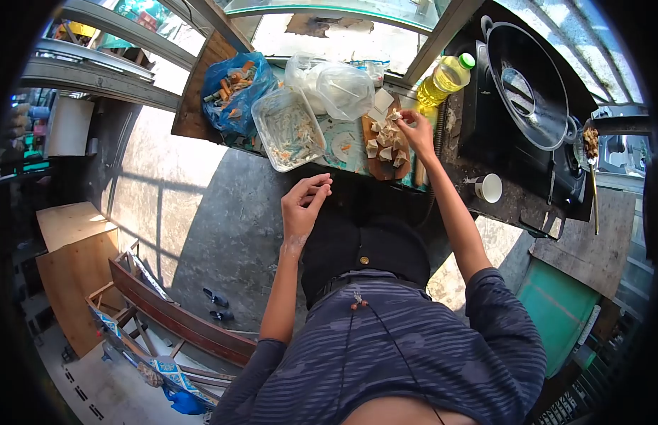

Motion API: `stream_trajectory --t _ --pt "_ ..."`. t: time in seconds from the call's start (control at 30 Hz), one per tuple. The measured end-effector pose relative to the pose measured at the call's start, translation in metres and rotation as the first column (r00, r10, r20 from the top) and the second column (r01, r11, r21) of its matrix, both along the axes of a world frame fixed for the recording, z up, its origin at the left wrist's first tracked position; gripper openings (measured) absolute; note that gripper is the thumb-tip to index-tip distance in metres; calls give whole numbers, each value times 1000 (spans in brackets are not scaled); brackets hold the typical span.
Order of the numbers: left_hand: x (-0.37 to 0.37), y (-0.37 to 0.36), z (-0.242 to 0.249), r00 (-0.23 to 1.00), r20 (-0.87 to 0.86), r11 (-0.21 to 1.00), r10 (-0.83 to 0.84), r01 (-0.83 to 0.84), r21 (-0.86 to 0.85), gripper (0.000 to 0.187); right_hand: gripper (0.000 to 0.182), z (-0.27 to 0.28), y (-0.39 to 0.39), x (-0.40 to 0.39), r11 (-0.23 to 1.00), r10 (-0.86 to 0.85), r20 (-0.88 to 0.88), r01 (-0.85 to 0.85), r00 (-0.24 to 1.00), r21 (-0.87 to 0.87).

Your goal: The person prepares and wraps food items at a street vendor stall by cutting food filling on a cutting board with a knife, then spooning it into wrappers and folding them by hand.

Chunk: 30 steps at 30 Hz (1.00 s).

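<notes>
My right hand (417, 132) pinches a small folded dumpling (395, 115) over the far end of a wooden board (374, 167). Several folded dumplings (387, 148) with pale wrappers lie close together on that board. Square pale wrappers (380, 104) are stacked just behind it. My left hand (305, 202) hangs in front of the table edge, fingers curled in against the thumb, with nothing visible in them. Nearest to it is a clear plastic tub (278, 157), smeared inside with leftover filling.
A blue bag (219, 117) of vegetable scraps and a clear plastic bag (346, 88) stand along the back. An oil bottle (442, 81), a stove (477, 117) with a large wok (530, 78), and a paper cup (489, 188) are on the right. A wooden bench (180, 319) stands lower left.
</notes>
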<state>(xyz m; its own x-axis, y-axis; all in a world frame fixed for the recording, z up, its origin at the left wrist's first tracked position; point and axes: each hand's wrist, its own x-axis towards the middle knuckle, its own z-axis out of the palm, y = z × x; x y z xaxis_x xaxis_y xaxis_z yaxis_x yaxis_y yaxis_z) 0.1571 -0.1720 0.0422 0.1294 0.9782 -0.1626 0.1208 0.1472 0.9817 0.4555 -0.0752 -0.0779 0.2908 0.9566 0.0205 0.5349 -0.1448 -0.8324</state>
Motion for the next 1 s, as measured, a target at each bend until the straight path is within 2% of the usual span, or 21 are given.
stream_trajectory --t 0.03,0.13,0.17,0.27,0.3,0.33,0.5,0.6,0.63,0.73,0.77,0.87,0.9,1.0 --pt "-4 -1 0 1000 -17 1000 16 -16 -6 22 25 -8 10 5 997 19 37 -16 999 -70" --pt "-15 -5 -1 996 -47 997 74 -73 8 22 25 -36 23 20 990 131 102 -124 986 -65" --pt "-19 -6 -1 994 -54 995 95 -95 17 21 27 -46 28 29 970 178 95 -159 979 -185" --pt "-32 -9 2 985 -92 989 149 -150 -9 21 34 -31 35 46 884 363 77 -317 928 -344" --pt "-36 -10 1 982 -97 987 160 -162 -12 21 35 -27 36 49 883 375 83 -329 923 -334" --pt "-41 -11 -2 980 -101 985 169 -172 -13 21 37 -16 38 49 863 389 126 -313 912 -396" --pt "-53 -8 -8 975 -102 979 199 -202 -19 21 32 -11 73 27 949 312 256 -285 915 -138" --pt "-54 -2 -3 975 -115 981 192 -194 -9 21 39 -27 89 6 947 293 463 -320 836 -23" --pt "-54 0 -2 976 -118 983 184 -186 0 21 42 -21 89 -2 945 325 517 -284 792 -159" --pt "-56 4 5 975 -138 985 172 -170 29 20 40 -34 101 -3 928 360 362 -291 860 -232" --pt "-58 5 7 974 -147 985 171 -167 39 20 38 -39 103 -1 942 329 353 -280 876 -183" --pt "-66 6 7 970 -155 982 187 -183 38 20 35 -42 107 4 957 237 116 -211 965 -200" --pt "-70 7 8 969 -163 983 184 -181 31 21 33 -42 106 5 971 202 118 -183 972 -156" --pt "-82 8 7 968 -177 983 181 -182 7 22 33 -36 108 14 959 194 109 -165 975 -229"
